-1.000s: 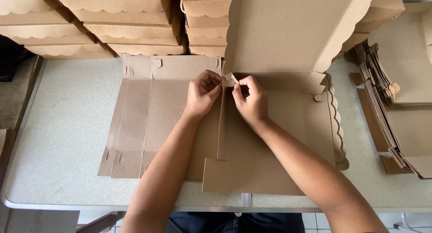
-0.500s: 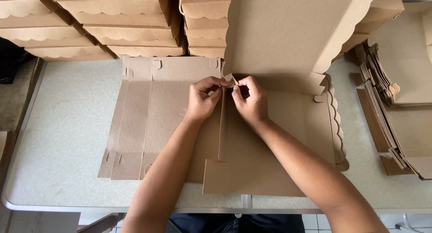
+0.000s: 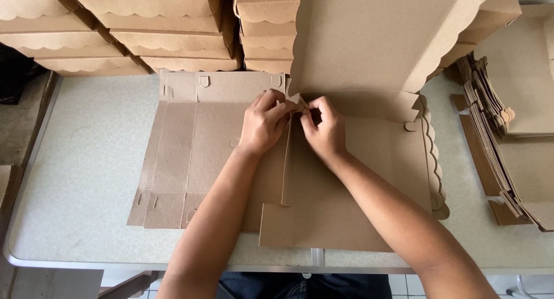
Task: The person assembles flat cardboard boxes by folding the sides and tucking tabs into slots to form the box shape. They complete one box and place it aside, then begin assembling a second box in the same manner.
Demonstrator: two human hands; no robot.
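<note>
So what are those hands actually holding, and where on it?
Both the left hand and the right hand pinch a small corner flap of the half-folded cardboard box, at the back where its upright side wall meets the raised lid.

Box blank (image 3: 346, 178): matt brown cardboard; table (image 3: 86, 160): smooth speckled laminate.

We note two bare forearms, no sleeves reaching into view on either. Left hand (image 3: 264, 126): no ring, no watch, no glove; nails short and unpainted, as far as we can tell. Right hand (image 3: 326, 131): likewise plain, wrist without strap or band. Both arms are full and rounded, with no marks or bandages that we can see. Below the arms, at the picture's bottom edge, we see dark blue trousers (image 3: 300, 285), probably denim, partly hidden.
</note>
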